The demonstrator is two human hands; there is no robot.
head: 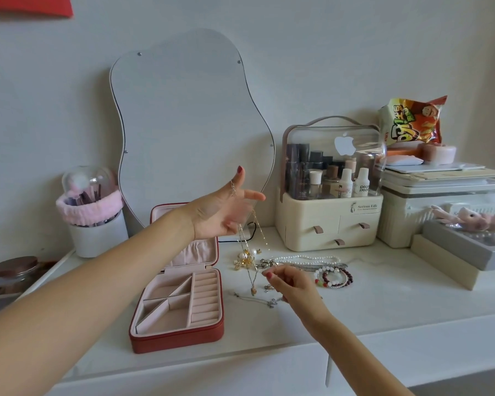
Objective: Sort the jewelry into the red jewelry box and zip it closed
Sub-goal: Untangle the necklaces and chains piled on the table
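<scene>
Both hands, left [223, 207] raised, right [286, 281] low, pinch one gold necklace [253, 244] beside the open red jewelry box [180, 310].

Single head-worn wide-angle view, looking forward and down across a white dresser top [383, 304], close enough for both forearms to reach in from the bottom edge, wall behind.

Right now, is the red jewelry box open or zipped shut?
Open: the red jewelry box has its lid raised, baring pink compartments with no jewelry visible inside.

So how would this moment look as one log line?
left hand: lifting gold chain | right hand: at chain's lower end | red jewelry box: open
</scene>
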